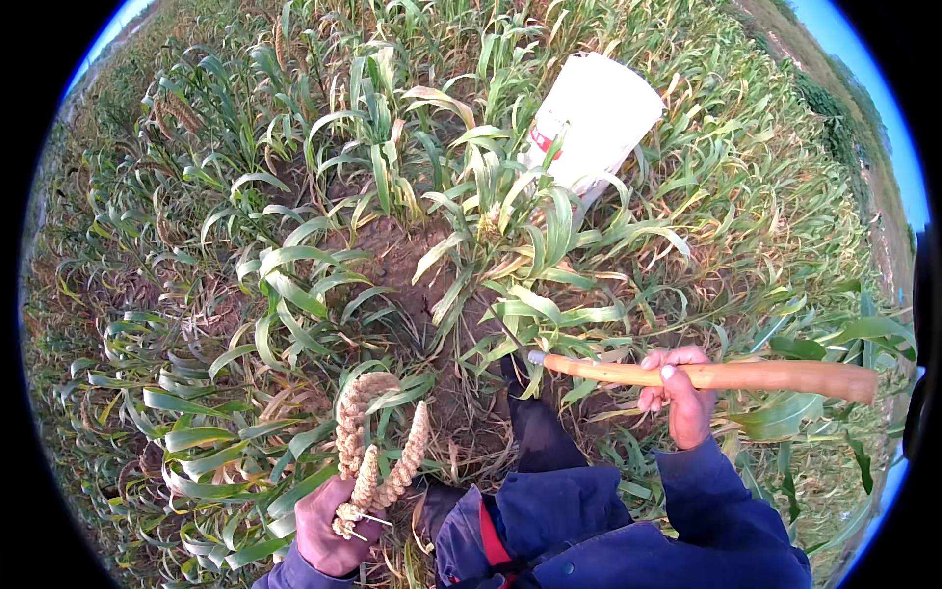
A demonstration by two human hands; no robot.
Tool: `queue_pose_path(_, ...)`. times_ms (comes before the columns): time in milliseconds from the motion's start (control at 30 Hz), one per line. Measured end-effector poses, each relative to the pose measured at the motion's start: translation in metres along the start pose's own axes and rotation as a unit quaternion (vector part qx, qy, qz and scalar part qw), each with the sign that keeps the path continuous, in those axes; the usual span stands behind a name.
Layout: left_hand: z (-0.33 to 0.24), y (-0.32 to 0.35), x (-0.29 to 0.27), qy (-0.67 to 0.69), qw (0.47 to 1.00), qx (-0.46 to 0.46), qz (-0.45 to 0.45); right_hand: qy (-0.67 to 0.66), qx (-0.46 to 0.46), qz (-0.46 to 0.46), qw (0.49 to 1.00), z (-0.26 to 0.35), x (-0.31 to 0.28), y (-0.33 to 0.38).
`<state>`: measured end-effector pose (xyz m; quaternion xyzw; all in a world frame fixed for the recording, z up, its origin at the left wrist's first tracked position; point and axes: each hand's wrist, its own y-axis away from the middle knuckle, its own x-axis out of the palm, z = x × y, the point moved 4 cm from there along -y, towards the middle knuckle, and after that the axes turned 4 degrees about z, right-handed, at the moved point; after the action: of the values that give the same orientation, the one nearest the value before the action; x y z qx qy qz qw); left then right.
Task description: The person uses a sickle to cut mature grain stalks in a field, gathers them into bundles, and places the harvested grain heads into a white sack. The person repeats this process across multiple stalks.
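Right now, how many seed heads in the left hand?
3 visible in the left hand: curved seed head leftmost, short one between, long one rightmost; more may be hidden.

This is a farm field point(765, 196) outdoors, in sunlight. Leafy green stalks point(294, 294) grow thickly from brown soil point(397, 253), a few bearing drooping seed heads point(182, 114), and blue sky point(836, 27) shows along the edges.

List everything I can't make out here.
- White bucket: head view, leaves hide its lower end.
- Wooden-handled tool: head view, its end past the grey collar is too thin and dark to judge its shape.
- Left hand: head view, seed heads hide some fingers.
- Left sleeve: head view, cut off by the lower edge.
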<state>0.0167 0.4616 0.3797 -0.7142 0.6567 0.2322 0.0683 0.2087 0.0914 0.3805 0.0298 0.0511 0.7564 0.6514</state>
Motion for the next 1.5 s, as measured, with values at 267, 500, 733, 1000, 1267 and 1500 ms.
queue_pose_path(267, -0.077, -0.191, 0.039, -0.042, 0.994, 0.087, -0.057, -0.031, -0.150, -0.121, 0.981, 0.017, -0.107, -0.066)
queue_pose_path(500, -0.219, -0.401, 0.105, 0.132, 0.966, 0.223, -0.010, -0.041, -0.089, -0.238, 0.966, -0.022, -0.195, -0.086)
queue_pose_path(733, -0.335, -0.631, 0.207, 0.422, 0.847, 0.186, 0.264, -0.078, 0.033, -0.314, 0.946, -0.053, -0.246, -0.102)
queue_pose_path(1000, -0.333, -0.805, 0.355, 0.513, 0.829, -0.011, 0.223, -0.086, 0.102, -0.399, 0.907, -0.084, -0.282, -0.083)
queue_pose_path(1267, -0.279, -0.773, 0.330, 0.519, 0.845, -0.019, 0.128, -0.066, 0.109, -0.422, 0.898, -0.089, -0.282, -0.090)
queue_pose_path(1500, -0.176, -0.538, 0.255, 0.318, 0.927, 0.069, 0.186, 0.079, 0.121, -0.288, 0.947, -0.076, -0.214, -0.092)
